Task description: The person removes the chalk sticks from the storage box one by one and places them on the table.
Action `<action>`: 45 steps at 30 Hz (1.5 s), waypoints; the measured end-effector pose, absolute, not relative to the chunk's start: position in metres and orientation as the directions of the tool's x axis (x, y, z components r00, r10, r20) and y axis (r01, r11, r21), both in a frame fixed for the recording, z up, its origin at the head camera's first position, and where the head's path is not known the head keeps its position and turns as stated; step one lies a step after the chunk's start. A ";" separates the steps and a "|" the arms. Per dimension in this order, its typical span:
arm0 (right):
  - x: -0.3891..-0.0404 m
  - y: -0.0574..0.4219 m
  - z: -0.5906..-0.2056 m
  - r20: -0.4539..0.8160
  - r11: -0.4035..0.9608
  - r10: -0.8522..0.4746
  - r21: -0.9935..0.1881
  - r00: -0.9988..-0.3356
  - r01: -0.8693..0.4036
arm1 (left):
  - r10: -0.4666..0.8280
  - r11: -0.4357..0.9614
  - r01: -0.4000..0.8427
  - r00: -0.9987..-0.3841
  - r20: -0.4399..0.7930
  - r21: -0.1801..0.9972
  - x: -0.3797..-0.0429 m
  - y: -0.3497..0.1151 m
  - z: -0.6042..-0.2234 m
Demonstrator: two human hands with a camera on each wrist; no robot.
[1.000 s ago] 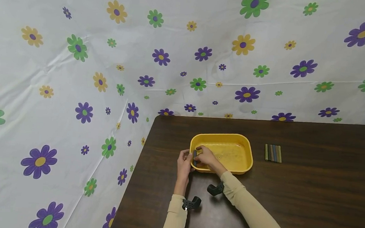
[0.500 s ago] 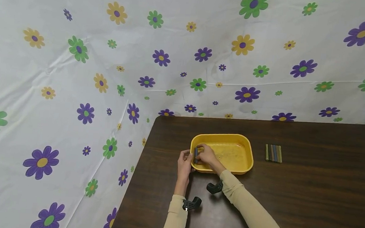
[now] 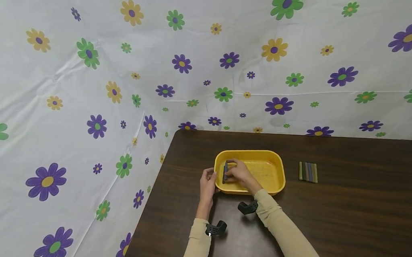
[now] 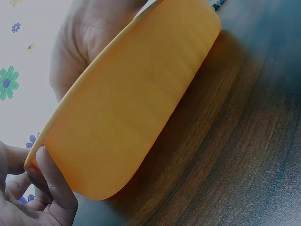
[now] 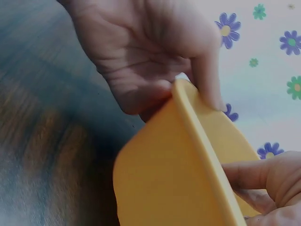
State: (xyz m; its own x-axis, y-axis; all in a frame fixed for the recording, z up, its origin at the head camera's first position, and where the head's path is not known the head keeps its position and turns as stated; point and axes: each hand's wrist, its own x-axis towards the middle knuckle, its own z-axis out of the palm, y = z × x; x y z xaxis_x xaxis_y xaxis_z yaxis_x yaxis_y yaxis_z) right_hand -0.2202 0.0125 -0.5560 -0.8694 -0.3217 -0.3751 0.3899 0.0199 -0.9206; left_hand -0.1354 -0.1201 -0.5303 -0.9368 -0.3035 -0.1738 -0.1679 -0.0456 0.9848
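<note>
In the head view a yellow plastic tray (image 3: 253, 152) stands on the table, and my left hand (image 3: 208, 187) holds its left end by the rim. The left wrist view has the left hand's fingers (image 4: 59, 188) pinching that rim from both sides. My right hand (image 3: 240, 174) is inside the tray, near its left end, and holds a slim dark blue-grey stick (image 3: 225, 172), which lies roughly parallel to the short wall. Seen from the right wrist, the right hand (image 5: 277, 188) is partly behind the tray's wall (image 5: 160, 165), and the stick is hidden.
Several thin coloured sticks (image 3: 308, 172) lie side by side on the table, right of the tray. The dark wood table (image 3: 358, 221) meets a flowered white cloth (image 3: 195, 83) at the back and left.
My right hand has shifted slightly to the right with the stick, away from the tray's left wall. The left hand stays on the rim.
</note>
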 end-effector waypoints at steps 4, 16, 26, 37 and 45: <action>-0.221 0.023 -0.554 -0.377 -0.027 -0.347 -0.911 -0.859 0.411 | -0.321 -0.043 -0.175 -0.930 -0.179 0.984 -0.145 -0.121 -0.551; -0.225 0.060 -0.546 -0.357 -0.050 -0.331 -0.918 -0.873 0.394 | -0.357 -0.022 -0.187 -0.916 -0.182 0.982 -0.149 -0.121 -0.566; -0.230 0.098 -0.527 -0.330 -0.083 -0.316 -0.924 -0.889 0.373 | -0.319 -0.021 -0.178 -0.931 -0.175 0.984 -0.141 -0.120 -0.536; -0.232 0.130 -0.515 -0.302 -0.072 -0.260 -0.941 -0.917 0.330 | -0.342 -0.036 -0.176 -0.923 -0.178 0.984 -0.131 -0.116 -0.518; -0.230 0.149 -0.506 -0.293 -0.061 -0.262 -0.946 -0.919 0.319 | -0.319 -0.037 -0.192 -0.928 -0.194 0.981 -0.131 -0.118 -0.517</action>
State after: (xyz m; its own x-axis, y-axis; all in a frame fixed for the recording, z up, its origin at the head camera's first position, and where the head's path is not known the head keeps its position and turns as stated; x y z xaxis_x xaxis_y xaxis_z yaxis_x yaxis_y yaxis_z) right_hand -0.2303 0.1485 -0.5057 -0.9194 -0.2620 -0.2933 0.3192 -0.0614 -0.9457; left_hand -0.1306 -0.1180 -0.5173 -0.9276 -0.3192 -0.1941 -0.1924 -0.0372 0.9806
